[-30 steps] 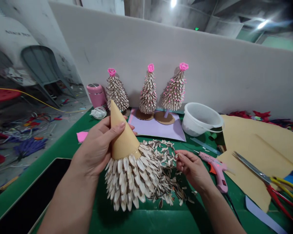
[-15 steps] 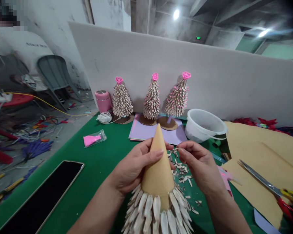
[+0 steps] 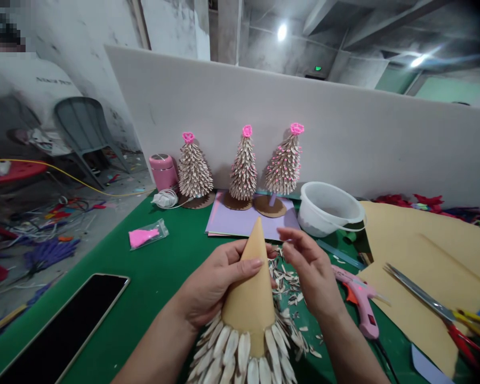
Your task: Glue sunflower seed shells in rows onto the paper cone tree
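Observation:
My left hand (image 3: 220, 277) is wrapped round the bare upper part of a tan paper cone (image 3: 250, 304), thumb in front and fingertips behind. Rows of seed shells (image 3: 240, 352) cover the cone's lower part, and its bottom lies out of frame. To the right, my right hand (image 3: 312, 272) is raised with fingers apart; nothing shows between them. Loose seed shells (image 3: 282, 277) lie on the green cloth between the cone and that hand. A pink hot glue gun (image 3: 362, 298) rests right of my right wrist.
Three shell-covered trees (image 3: 243, 173) with pink tops stand at the back beside a white bucket (image 3: 330, 208). Scissors (image 3: 424, 293) lie on tan paper (image 3: 408, 234) at right. A phone (image 3: 72, 325) and a pink packet (image 3: 148, 234) lie left. Further left, a person sits by a chair (image 3: 84, 125).
My right hand's fingers have parted from a pinch and the hand has shifted slightly left, uncovering the glue gun. The view has turned a little; my left hand keeps its hold on the cone.

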Tool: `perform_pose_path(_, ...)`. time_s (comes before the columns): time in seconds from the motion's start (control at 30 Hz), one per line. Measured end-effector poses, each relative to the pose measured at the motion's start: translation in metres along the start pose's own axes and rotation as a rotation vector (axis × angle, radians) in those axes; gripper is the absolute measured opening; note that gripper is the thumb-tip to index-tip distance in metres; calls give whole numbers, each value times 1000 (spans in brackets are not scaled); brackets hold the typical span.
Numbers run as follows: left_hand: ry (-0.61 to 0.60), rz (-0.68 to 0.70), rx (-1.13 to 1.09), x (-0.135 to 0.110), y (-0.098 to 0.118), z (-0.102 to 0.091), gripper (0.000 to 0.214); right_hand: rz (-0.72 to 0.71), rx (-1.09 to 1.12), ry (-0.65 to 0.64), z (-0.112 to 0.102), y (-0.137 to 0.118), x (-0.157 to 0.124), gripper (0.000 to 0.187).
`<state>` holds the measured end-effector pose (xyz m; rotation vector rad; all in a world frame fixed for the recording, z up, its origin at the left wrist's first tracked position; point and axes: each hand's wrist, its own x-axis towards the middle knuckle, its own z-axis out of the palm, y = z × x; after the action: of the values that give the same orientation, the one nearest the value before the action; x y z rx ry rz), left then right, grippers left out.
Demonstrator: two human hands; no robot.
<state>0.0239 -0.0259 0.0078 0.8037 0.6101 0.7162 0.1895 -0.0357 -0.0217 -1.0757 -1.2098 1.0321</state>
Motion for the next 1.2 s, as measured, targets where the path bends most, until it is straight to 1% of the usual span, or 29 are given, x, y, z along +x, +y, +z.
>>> perform_pose_path(0.07, -14, -2, -6, 0, 1, 0, 36, 2, 65, -58, -1, 8, 2, 39)
perform_pose_path(0.1, -25, 1, -9, 0, 1, 0, 36, 19, 89, -104, -1, 12, 2, 42)
perform_pose_path(0.17, -32, 12, -17, 1, 2, 0, 33, 75, 117, -204, 0, 19, 2, 40)
perform_pose_path(0.23, -15, 22, -21, 1, 4, -2, 29, 134, 133, -246, 1, 22, 2, 36)
perform_pose_path(0.3, 24, 27, -11, -1, 8, -5, 27, 166, 149, -187, -1, 25, 3, 39)
perform_pose_path(0.4, 101, 50, 11, -9, 20, -12, 31, 187, 126, -35, -11, 35, 7, 41)
perform_pose_path(0.43, 127, 69, 18, -13, 24, -15, 31, 193, 98, -3, -15, 39, 8, 41)
perform_pose_path(0.53, 201, 143, 46, -23, 37, -20, 31, 187, -41, 32, -27, 54, 9, 41)
perform_pose_path(0.6, 231, 177, 62, -27, 41, -21, 31, 140, -161, 25, -33, 58, 6, 32)
perform_pose_path(0.67, 222, 182, 58, -27, 41, -19, 31, 61, -274, 23, -37, 54, 2, 20)
perform_pose_path(0.8, 144, 120, 26, -20, 31, -12, 30, -137, -402, 99, -34, 29, -5, 31)
perform_pose_path(0.87, 108, 75, 14, -14, 24, -8, 30, -230, -406, 114, -29, 15, -5, 28)
perform_pose_path(0.9, 84, 52, 7, -11, 20, -6, 30, -268, -396, 97, -26, 10, -5, 26)
perform_pose_path(0.97, 50, 30, 8, -7, 14, -3, 29, -320, -361, 16, -20, 2, -4, 24)
perform_pose_path(1.03, 24, 19, 0, -4, 9, 0, 28, -343, -324, -87, -15, -2, -1, 27)
perform_pose_path(1.1, 1, 18, -27, -3, 7, 1, 29, -350, -297, -158, -12, -3, 1, 27)
perform_pose_path(1.2, -25, 20, -71, -3, 7, 2, 31, -345, -282, -168, -12, -2, 4, 26)
